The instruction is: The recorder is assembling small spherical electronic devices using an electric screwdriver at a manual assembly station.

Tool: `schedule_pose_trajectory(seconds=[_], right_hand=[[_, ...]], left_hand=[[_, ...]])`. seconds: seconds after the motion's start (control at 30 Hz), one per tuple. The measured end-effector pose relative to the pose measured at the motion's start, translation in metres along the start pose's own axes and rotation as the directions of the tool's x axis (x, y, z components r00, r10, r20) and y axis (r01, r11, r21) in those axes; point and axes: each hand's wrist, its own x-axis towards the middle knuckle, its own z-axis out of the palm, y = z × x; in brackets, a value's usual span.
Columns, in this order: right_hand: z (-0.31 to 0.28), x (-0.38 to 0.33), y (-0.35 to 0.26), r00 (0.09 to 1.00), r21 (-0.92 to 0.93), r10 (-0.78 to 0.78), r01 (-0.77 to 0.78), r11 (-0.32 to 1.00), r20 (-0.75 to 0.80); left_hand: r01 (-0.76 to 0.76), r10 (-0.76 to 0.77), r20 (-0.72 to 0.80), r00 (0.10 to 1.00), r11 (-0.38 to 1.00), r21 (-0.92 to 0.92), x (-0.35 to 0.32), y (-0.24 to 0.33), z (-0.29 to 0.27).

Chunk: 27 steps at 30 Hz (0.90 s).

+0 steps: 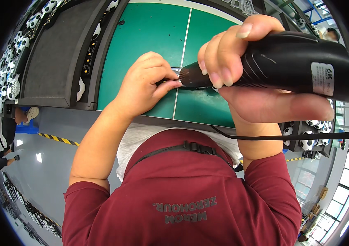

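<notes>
My right hand (240, 65) is wrapped around a thick black electric screwdriver (281, 57), which lies nearly level with its tapered nose pointing left. A pale label sits near its rear end. At the nose, the thumb and forefinger of my left hand (145, 84) are pinched together over the green worktop (141, 30). Something small and shiny shows at those fingertips, mostly covered by them and by the tool, so its kind is not visible. The driver's tip is hidden there too.
A black cord (306, 136) runs from the tool's rear across my right forearm. On the left stands a dark tray or conveyor (57, 53), with football-patterned parts (13, 88) beyond it. Black crumbs (121, 22) dot the worktop. Another person's leg (20, 115) shows at far left.
</notes>
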Motion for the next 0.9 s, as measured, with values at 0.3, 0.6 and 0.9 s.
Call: schedule_pose_trajectory(seconds=[0.3, 0.6, 0.9], right_hand=[[-0.006, 0.002, -0.002, 0.991, -0.063, -0.033, 0.042, 0.997, 0.133], [0.002, -0.008, 0.004, 1.0, -0.03, 0.014, -0.014, 0.999, -0.009], [0.004, -0.013, 0.017, 0.998, 0.042, 0.028, -0.026, 0.999, -0.053]], left_hand=[[0.021, -0.022, -0.008, 1.0, 1.0, -0.022, 0.0, 0.001, -0.001], [-0.013, 0.013, 0.025, 1.0, 1.0, 0.008, -0.002, -0.003, 0.001], [-0.039, 0.036, 0.075, 0.997, 0.998, 0.042, -0.005, -0.007, 0.001]])
